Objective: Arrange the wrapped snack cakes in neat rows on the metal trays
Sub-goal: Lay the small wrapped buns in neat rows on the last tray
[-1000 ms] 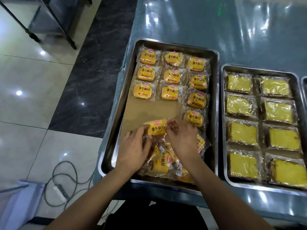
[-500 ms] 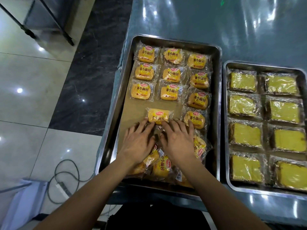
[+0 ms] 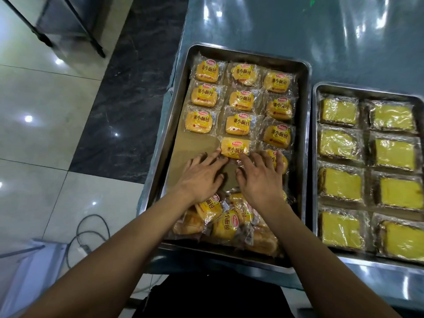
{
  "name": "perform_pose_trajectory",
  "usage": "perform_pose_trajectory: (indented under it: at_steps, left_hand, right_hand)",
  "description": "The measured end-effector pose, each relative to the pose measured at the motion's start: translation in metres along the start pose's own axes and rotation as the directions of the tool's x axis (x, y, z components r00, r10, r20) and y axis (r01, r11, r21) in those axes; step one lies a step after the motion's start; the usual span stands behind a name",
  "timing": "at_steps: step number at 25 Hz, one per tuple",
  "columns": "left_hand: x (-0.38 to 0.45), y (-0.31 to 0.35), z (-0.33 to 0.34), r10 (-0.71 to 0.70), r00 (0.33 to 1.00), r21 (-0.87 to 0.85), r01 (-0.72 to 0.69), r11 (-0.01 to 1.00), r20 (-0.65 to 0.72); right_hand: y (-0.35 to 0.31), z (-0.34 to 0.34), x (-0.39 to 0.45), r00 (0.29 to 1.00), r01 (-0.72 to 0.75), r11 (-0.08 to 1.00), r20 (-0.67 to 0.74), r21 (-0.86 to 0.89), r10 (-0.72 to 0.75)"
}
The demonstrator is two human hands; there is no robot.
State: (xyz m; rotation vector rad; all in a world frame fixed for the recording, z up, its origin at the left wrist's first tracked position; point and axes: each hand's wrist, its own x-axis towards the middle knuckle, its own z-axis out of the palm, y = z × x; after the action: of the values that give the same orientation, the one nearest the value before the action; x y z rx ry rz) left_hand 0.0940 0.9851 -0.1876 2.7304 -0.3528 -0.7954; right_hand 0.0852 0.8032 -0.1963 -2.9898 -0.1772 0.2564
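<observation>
Both hands lie flat with fingers spread: the left hand (image 3: pixel 202 177) and the right hand (image 3: pixel 261 177) touch with their fingertips the near edge of one small yellow snack cake in a shiny clear wrapper (image 3: pixel 235 148), which lies at 12 o'clock from them, fourth in the middle column of the long grey metal tray (image 3: pixel 174 115). I think they are squaring this cake up with its row. Next, a cake must come from the loose heap of wrapped yellow cakes (image 3: pixel 227 223) at 6 o'clock to fill the bare brown gap (image 3: pixel 195 145) at 10 o'clock.
</observation>
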Motion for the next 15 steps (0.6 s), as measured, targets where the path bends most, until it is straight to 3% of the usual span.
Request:
perform_pose_trajectory:
  at_steps: [3,7,12,15]
  left_hand:
    - [-0.031,-0.012,-0.001,-0.027,0.993,-0.054,0.021,0.998,-0.113]
    - [-0.09,-0.028,0.017,-0.067,0.973,-0.116,0.042,0.992,-0.219]
    - [-0.121,-0.027,0.053,0.041,0.992,-0.042,-0.046,0.998,-0.119]
    - [-0.125,-0.027,0.06,0.014,0.987,0.027,-0.01,1.0,-0.16]
  right_hand:
    - [-0.007,-0.003,-0.011,0.998,0.049,0.994,-0.053,0.094,-0.044]
    - [-0.028,0.0,-0.037,0.994,0.113,0.981,-0.007,0.159,-0.113]
    - [-0.05,0.011,-0.055,0.986,0.077,0.994,0.141,0.071,-0.087]
    - [-0.063,0.01,-0.053,0.974,0.122,0.985,0.178,0.125,-0.143]
